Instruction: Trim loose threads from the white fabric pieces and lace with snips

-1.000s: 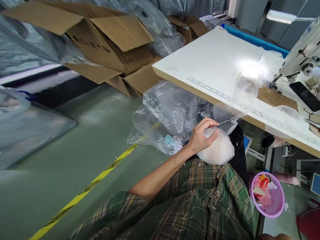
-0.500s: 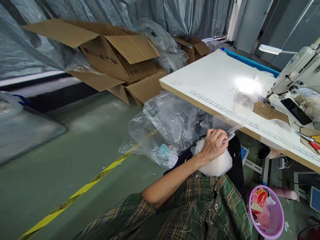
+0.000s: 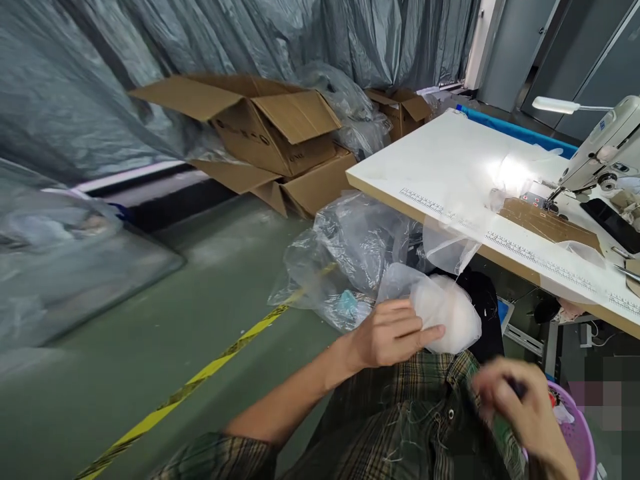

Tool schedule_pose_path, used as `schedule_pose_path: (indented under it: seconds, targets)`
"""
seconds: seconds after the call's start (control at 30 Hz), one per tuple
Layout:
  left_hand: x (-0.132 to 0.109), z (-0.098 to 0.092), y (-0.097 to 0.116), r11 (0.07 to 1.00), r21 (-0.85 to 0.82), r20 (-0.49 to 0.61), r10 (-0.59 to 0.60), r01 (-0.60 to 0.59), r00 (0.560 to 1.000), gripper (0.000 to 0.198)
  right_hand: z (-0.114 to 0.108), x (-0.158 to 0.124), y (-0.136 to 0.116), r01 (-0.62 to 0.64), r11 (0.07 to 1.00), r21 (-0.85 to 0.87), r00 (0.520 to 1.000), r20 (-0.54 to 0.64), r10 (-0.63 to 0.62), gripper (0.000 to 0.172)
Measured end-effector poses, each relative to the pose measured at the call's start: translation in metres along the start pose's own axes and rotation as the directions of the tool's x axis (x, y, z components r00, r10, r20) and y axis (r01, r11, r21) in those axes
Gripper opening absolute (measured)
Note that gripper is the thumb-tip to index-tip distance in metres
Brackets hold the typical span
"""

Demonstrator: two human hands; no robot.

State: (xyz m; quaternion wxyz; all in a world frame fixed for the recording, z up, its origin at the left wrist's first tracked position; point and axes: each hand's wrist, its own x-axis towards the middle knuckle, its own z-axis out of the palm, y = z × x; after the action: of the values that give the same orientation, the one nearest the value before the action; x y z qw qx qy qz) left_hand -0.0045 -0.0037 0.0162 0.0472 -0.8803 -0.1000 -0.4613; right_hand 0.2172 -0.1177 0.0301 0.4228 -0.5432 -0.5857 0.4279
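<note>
Head view: my left hand [image 3: 393, 333] lies flat, fingers loosely spread, on a white bundle in clear plastic [image 3: 445, 313] resting on my lap, against my plaid shirt [image 3: 400, 420]. My right hand [image 3: 525, 407] is low at the right and blurred, so I cannot tell whether it grips anything. Just beyond the bundle, crumpled clear bags [image 3: 350, 247] sit on the floor beside a yellow line [image 3: 200, 380]. Above them runs the white table [image 3: 440, 160], with a printed ruler scale along its edge, numbers too small to read, and a sewing machine [image 3: 605, 143]. Farther left stand open cardboard boxes [image 3: 270, 133]; their print is unreadable. A pink basket [image 3: 583, 440] sits by my right hand.
</note>
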Motion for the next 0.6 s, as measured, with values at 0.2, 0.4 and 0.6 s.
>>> schedule_pose_path:
  seconds: [0.2,0.4,0.6]
  targets:
    - [-0.006,0.031,0.018,0.988,-0.156,0.027,0.005,-0.001,1.0,0.01,0.032,0.053,0.013,-0.186,0.98,0.072,0.972,-0.13,0.195,0.042]
    - [0.003,0.035,-0.017,0.785,-0.335,0.237,-0.466,0.521,0.853,0.03,0.031,0.05,0.013,-0.089,0.996,-0.001,0.987,-0.138,0.088,0.033]
    - [0.008,0.046,-0.031,0.431,-0.588,0.573,-0.375,0.684,0.729,0.029,0.029,0.048,0.01,-0.048,0.998,-0.032,0.998,-0.053,0.046,0.028]
